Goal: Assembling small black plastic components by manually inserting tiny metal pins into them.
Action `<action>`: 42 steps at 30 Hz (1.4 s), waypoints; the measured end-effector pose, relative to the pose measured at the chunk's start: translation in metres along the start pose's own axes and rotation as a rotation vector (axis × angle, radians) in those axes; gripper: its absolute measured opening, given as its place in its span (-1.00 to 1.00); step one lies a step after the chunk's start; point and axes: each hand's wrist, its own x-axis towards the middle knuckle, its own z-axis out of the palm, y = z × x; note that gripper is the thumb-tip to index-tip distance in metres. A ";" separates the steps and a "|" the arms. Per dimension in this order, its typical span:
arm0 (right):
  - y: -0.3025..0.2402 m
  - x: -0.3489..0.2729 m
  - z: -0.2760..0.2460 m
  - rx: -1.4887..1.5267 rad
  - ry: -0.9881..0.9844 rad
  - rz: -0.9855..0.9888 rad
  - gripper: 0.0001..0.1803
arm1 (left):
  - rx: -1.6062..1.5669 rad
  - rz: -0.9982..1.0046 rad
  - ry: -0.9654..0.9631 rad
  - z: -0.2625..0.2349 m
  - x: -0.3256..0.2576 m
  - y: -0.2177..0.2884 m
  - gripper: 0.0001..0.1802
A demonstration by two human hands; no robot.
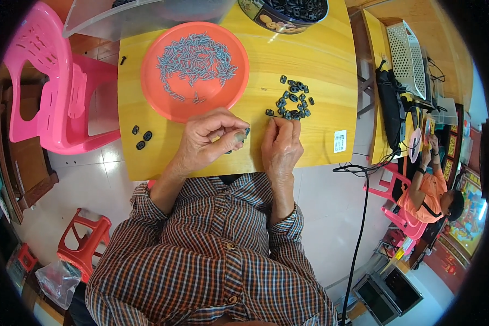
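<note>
Left hand [209, 142] fingers pinched on small grey metal pin; right hand [280, 144] fingertips together at it, apparently fitting; black plastic oval pieces [293, 99] beyond fingertips.

Lighting: bright, even, diffuse daylight quality; no single hard source visible. Yellow table [320, 60] evenly lit, slight sheen along its far edge. Soft, short shadows under the left hand [209, 142] and right hand [280, 144], falling toward the near table edge. Pale floor [331, 212] reads near white, mildly overexposed. Clear plastic bin [119, 19] shows weak glare.

Image quality: centre sharp; small screws on the orange plate [157, 103] resolve individually. Strong fisheye distortion: table edges bow outward, black vignette rings the frame. Periphery softer; pink chair [43, 70] and right-hand clutter slightly smeared. No motion blur on either hand.
</note>
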 end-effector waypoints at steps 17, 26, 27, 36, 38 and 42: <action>0.003 -0.015 -0.018 0.693 -0.092 0.555 -0.85 | 0.185 -0.055 -0.012 0.019 -0.001 -0.011 -0.84; 0.013 -0.008 -0.003 0.170 -0.053 0.095 -0.90 | 0.423 0.046 -0.102 0.024 -0.005 -0.007 -0.80; 0.015 -0.008 -0.003 0.177 -0.057 0.087 -0.90 | 0.453 0.085 -0.105 0.023 -0.004 -0.008 -0.81; 0.003 -0.001 -0.007 0.199 0.054 0.029 -0.94 | 0.817 0.195 -0.103 0.005 -0.006 0.021 -0.89; 0.004 -0.003 -0.007 0.192 0.070 0.037 -0.94 | 0.877 0.180 -0.072 -0.008 -0.002 0.034 -0.90; 0.000 -0.004 -0.008 0.209 0.054 0.063 -0.95 | 1.196 0.152 0.135 -0.038 0.002 0.043 -0.92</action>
